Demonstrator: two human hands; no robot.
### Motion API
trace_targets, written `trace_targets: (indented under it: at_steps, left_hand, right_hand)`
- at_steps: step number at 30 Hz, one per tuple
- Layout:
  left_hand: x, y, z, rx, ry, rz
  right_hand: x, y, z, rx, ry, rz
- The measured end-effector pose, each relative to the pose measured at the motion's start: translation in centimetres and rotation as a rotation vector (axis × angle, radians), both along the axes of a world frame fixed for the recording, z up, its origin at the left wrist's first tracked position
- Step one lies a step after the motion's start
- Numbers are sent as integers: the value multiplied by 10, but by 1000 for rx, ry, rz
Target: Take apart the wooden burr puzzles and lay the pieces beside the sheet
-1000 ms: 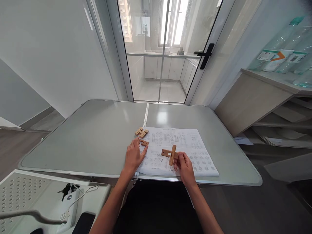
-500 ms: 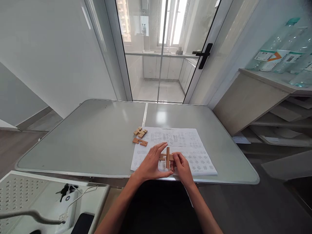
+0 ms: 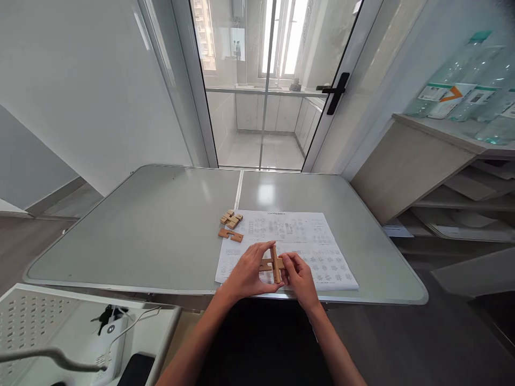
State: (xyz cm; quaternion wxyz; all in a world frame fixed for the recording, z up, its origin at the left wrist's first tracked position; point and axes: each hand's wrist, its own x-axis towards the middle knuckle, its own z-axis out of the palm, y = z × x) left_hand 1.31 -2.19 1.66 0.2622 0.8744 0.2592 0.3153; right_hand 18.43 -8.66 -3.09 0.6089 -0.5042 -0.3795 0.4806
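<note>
Both hands hold a cross of two interlocked wooden puzzle pieces [image 3: 275, 263] just above a printed instruction sheet [image 3: 306, 236] near the table's front edge. My left hand [image 3: 247, 272] grips the cross from the left, fingers curled over its top. My right hand [image 3: 298, 276] pinches it from the right. A single notched wooden piece [image 3: 230, 235] lies on the table left of the sheet. Behind it sits a small cluster of several more wooden pieces [image 3: 230, 218].
The grey folding table [image 3: 161, 220] has a centre seam and rounded corners. A white perforated stand [image 3: 60, 321] with keys and a cable is at lower left. Wooden shelves [image 3: 442, 177] with plastic bottles stand at right. A glass door lies beyond the table.
My left hand left the single notched piece on the table and moved right to grip the cross together with my right hand. The cross came slightly nearer to me.
</note>
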Motion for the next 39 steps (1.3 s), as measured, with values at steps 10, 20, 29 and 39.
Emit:
trace_targets:
  at_steps: [10, 20, 29, 39]
  left_hand:
    - [0, -3, -1, -7, -12, 52]
    - [-21, -5, 7, -77, 18, 64]
    - [-32, -15, 11, -81, 40, 90]
    - [-76, 12, -8, -3, 98, 593]
  right_hand:
    - [0, 1, -3, -18, -11, -61]
    - [0, 0, -1, -27, -39, -80]
    - [-8, -7, 10, -74, -132, -99]
    - [29, -11, 18, -111, -168, -219]
